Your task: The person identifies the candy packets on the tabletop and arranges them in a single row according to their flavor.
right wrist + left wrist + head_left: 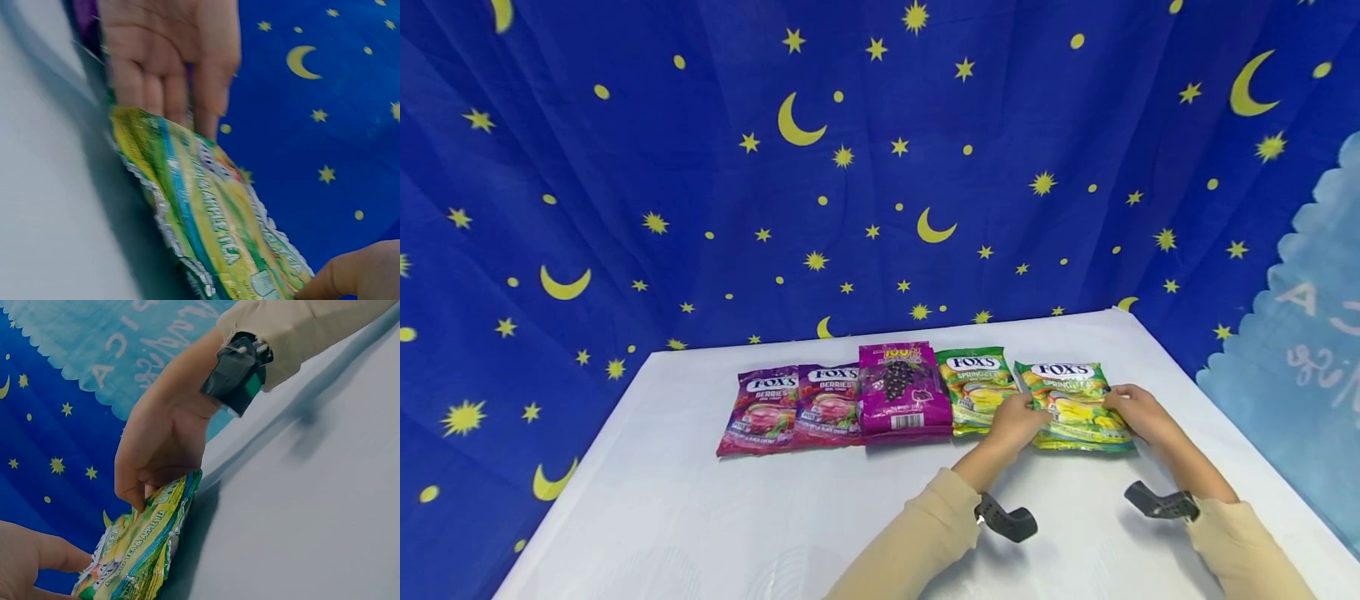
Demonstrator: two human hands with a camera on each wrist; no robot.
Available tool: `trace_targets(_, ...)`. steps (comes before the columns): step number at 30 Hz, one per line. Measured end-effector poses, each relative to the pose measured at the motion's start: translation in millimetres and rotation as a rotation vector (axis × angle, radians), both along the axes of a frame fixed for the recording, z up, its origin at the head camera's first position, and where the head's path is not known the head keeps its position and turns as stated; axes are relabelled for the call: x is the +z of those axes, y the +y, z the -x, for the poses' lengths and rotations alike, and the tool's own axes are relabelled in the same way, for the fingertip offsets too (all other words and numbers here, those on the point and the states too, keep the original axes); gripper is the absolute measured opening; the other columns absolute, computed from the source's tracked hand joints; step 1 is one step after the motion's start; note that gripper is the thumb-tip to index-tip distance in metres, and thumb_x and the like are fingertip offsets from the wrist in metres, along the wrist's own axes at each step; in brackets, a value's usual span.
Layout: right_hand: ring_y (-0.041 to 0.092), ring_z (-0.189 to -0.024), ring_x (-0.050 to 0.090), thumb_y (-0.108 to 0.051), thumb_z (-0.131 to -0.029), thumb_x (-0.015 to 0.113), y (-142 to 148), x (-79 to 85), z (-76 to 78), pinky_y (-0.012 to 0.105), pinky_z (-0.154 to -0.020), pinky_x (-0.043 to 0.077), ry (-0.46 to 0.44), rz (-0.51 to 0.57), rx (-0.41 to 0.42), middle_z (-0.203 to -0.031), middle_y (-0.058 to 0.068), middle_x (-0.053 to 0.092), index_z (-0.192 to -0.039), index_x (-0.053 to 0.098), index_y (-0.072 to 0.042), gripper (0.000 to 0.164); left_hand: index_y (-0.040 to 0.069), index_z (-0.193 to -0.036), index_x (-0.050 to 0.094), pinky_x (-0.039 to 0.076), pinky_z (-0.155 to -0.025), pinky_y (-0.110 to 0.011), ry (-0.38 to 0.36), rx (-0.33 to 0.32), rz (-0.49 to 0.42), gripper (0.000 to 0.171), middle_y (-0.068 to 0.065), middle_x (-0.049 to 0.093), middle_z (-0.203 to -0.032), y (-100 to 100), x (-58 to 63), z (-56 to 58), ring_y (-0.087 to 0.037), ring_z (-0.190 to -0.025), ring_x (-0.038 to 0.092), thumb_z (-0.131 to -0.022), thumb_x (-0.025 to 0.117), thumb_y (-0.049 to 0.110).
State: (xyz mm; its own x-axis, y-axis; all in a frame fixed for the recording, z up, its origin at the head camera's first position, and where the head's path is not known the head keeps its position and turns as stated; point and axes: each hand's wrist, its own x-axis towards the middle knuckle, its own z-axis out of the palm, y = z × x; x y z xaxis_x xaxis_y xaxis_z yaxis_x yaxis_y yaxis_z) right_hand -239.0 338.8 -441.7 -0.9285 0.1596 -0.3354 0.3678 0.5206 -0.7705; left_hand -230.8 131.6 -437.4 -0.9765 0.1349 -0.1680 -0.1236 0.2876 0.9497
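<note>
In the head view, a green and yellow bag of Fox's Spring Tea candy (1071, 408) is at the right end of a row of bags. My left hand (1019, 421) holds its left side, the thumb toward the printed front. On the opposite side, my right hand (1142, 410) pinches the edge between thumb and fingers. The left wrist view shows the bag (140, 540) between both hands, its printed face tilted. Seen from the right wrist, the left hand's fingers (150, 90) go partly behind the bag (206, 206).
Left of the held bag stand another Spring Tea bag (977, 387), a purple bag with a grape picture (898, 392) and two Fox's Berries bags (831, 408). They sit on a white-covered table (737, 517). A blue star-patterned cloth (880, 175) hangs behind.
</note>
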Motion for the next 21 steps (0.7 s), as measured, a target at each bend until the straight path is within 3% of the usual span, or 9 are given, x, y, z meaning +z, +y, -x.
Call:
trace_targets(4, 0.037, -0.104, 0.046, -0.024, -0.093, 0.043, -5.9, -0.7, -6.8, 0.039, -0.081, 0.04, 0.037, -0.018, -0.034, -0.125, 0.034, 0.039, -0.138, 0.027, 0.016, 0.062, -0.005, -0.122, 0.061, 0.054, -0.075, -0.034, 0.003, 0.016, -0.032, 0.046, -0.013, 0.066, -0.102, -1.9, -2.9, -0.8, -0.022, -0.085, 0.061, -0.078, 0.07, 0.003)
trace_targets(7, 0.034, -0.102, 0.048, -0.023, -0.094, 0.043, -9.5, -0.1, -12.8, 0.033, -0.076, 0.041, 0.043, 0.016, -0.058, -0.127, 0.033, 0.039, -0.14, 0.025, 0.015, 0.062, -0.003, -0.118, 0.063, 0.052, -0.067, -0.033, -0.001, 0.029, -0.067, 0.041, -0.007, 0.064, -0.092, -5.8, -3.9, -2.9, -0.017, -0.073, 0.057, -0.077, 0.07, 0.001)
trace_targets(11, 0.024, -0.095, 0.052, -0.023, -0.097, 0.045, -14.4, 2.9, -23.7, 0.025, -0.07, 0.045, 0.024, 0.091, -0.038, -0.129, 0.031, 0.04, -0.143, 0.022, 0.012, 0.063, 0.002, -0.109, 0.063, 0.054, -0.066, -0.035, -0.033, 0.021, -0.111, 0.033, -0.005, 0.062, -0.086, -18.2, -5.2, -7.5, -0.016, -0.07, 0.056, -0.077, 0.07, 0.0)
trace_targets(16, 0.014, -0.086, 0.055, -0.022, -0.098, 0.046, -23.6, 5.9, -35.3, 0.027, -0.068, 0.051, 0.037, 0.174, 0.022, -0.117, 0.023, 0.051, -0.143, 0.022, 0.011, 0.06, 0.004, -0.104, 0.059, 0.056, -0.063, -0.036, -0.041, -0.022, -0.157, 0.027, -0.004, 0.061, -0.076, -37.1, -6.8, -13.5, -0.016, -0.062, 0.056, -0.079, 0.067, -0.001)
trace_targets(21, 0.013, -0.082, 0.056, -0.02, -0.099, 0.046, -36.5, 8.6, -42.0, 0.027, -0.067, 0.052, 0.073, 0.164, 0.043, -0.112, 0.02, 0.056, -0.141, 0.024, 0.011, 0.056, 0.006, -0.101, 0.057, 0.057, -0.061, -0.035, -0.023, -0.035, -0.168, 0.023, -0.004, 0.063, -0.076, -49.9, -5.9, -19.4, -0.016, -0.059, 0.059, -0.082, 0.067, 0.0)
